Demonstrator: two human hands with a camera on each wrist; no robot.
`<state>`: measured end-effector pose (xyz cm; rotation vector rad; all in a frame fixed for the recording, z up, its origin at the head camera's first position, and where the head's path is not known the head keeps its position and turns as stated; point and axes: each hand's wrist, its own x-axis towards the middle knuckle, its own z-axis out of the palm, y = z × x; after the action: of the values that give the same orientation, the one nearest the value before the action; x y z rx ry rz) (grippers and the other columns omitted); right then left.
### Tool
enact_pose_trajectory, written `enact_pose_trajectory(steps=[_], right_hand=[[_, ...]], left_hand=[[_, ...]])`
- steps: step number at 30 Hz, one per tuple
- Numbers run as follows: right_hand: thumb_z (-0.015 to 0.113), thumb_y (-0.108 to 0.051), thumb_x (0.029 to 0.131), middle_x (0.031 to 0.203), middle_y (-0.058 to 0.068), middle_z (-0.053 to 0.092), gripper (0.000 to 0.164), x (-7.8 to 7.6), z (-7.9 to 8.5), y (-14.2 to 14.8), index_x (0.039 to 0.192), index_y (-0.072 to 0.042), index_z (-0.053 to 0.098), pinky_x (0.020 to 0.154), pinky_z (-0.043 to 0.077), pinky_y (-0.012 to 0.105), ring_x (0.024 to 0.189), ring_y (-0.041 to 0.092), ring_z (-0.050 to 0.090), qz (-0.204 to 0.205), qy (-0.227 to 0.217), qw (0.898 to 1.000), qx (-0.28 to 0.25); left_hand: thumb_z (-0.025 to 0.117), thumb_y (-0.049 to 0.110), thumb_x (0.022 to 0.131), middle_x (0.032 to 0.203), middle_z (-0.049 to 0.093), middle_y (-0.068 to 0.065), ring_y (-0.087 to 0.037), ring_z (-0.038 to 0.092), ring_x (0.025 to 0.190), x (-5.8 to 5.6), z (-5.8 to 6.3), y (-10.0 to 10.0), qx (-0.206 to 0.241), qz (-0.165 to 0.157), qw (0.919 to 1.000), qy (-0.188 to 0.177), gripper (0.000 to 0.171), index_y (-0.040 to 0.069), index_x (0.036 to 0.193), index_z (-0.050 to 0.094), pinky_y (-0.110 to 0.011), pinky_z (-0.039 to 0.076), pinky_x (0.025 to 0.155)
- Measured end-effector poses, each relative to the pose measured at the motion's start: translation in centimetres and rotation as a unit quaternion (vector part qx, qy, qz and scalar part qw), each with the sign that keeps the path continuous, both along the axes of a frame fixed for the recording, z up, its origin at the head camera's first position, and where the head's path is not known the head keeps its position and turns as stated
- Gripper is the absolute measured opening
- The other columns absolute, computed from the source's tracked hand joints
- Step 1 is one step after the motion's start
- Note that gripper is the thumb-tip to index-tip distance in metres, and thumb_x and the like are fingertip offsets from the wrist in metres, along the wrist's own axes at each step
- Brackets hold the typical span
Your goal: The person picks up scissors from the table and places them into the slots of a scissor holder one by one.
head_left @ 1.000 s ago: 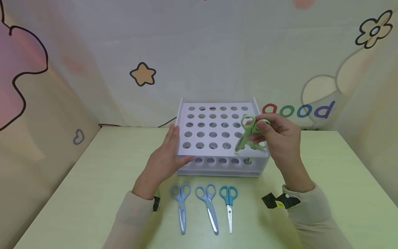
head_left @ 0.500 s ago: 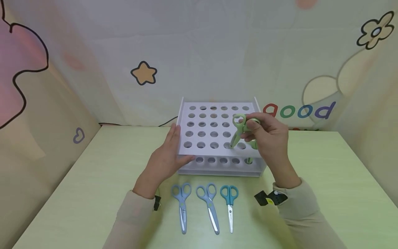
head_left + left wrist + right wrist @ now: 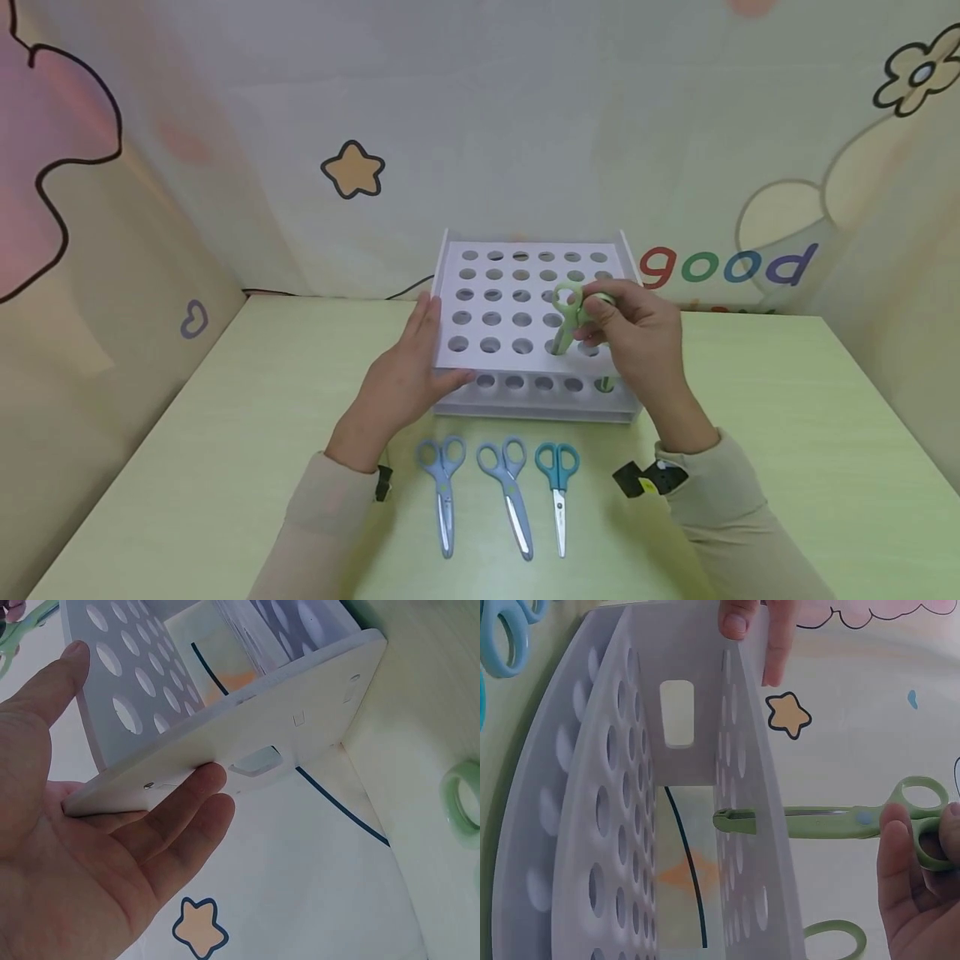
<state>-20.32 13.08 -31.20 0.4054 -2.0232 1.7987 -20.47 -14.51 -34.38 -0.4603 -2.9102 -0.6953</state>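
Note:
A white rack (image 3: 495,360) with rows of round holes stands on the table. My left hand (image 3: 397,375) holds its left side, thumb over the front edge and fingers along the side panel. My right hand (image 3: 641,333) pinches green scissors (image 3: 567,321) by the handle. Their blades point down, and the tip is through a front-row hole of the top board, as the right wrist view shows. Another pair of green scissors (image 3: 836,926) sits in the rack to the right; in the head view my right hand hides its handle, and its blade shows through a lower hole.
Before the rack lie two blue-grey scissors (image 3: 445,492) (image 3: 510,500) and one teal pair (image 3: 557,492) with bare metal blades. A pale green ring (image 3: 459,796) shows at the left wrist view's edge. A printed cloth (image 3: 480,125) hangs close behind the rack.
My right hand has moved left and slightly down with the green scissors; their tip has gone from above the top board into a hole. My left hand stays on the rack.

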Motion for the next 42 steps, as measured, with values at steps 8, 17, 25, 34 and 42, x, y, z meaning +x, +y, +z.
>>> enact_pose_trajectory(steps=[8,17,25,34,42], right_hand=[[0.069,-0.012,0.098,0.081,0.010,0.070,0.018,0.2,-0.5,0.0,0.109,0.001,0.074,0.049,0.044,0.023,0.050,0.016,0.056,-0.022,-0.026,0.998,0.058],[0.071,-0.015,0.097,0.087,0.016,0.071,0.020,0.3,-0.8,-0.1,0.111,-0.001,0.075,0.048,0.044,0.023,0.048,0.020,0.052,-0.027,-0.055,0.995,0.074],[0.072,-0.016,0.096,0.089,0.018,0.070,0.019,0.3,-1.2,-0.2,0.111,-0.004,0.076,0.046,0.041,0.025,0.047,0.021,0.051,-0.033,-0.073,0.993,0.092],[0.070,-0.012,0.097,0.084,0.021,0.068,0.017,0.3,-1.9,-0.1,0.110,-0.003,0.075,0.043,0.038,0.026,0.043,0.020,0.048,-0.028,-0.078,0.989,0.119],[0.069,-0.015,0.098,0.071,0.012,0.064,0.017,0.3,-2.1,-0.2,0.110,-0.007,0.076,0.044,0.036,0.028,0.042,0.022,0.049,-0.038,-0.100,0.982,0.158]], left_hand=[[0.077,0.047,0.089,0.169,0.005,-0.013,-0.029,0.059,0.108,0.0,0.0,0.1,0.000,0.002,1.0000,-0.003,0.109,0.006,0.163,0.008,-0.039,0.051,0.072],[0.076,0.049,0.089,0.169,0.005,-0.013,-0.029,0.060,0.104,0.0,0.2,0.1,-0.007,0.005,1.0000,-0.005,0.108,0.006,0.163,0.008,-0.036,0.049,0.067],[0.076,0.048,0.089,0.169,0.004,-0.013,-0.027,0.060,0.101,0.0,0.3,0.2,-0.005,0.008,0.9999,-0.012,0.109,0.006,0.163,0.008,-0.033,0.048,0.065],[0.076,0.048,0.089,0.169,0.006,-0.013,-0.026,0.060,0.094,0.0,0.3,0.2,-0.011,0.008,0.9999,-0.009,0.108,0.005,0.163,0.009,-0.032,0.047,0.061],[0.075,0.048,0.090,0.168,0.006,-0.014,-0.027,0.060,0.093,0.0,0.4,0.2,-0.012,0.007,0.9998,-0.011,0.107,0.006,0.163,0.008,-0.034,0.048,0.063]])
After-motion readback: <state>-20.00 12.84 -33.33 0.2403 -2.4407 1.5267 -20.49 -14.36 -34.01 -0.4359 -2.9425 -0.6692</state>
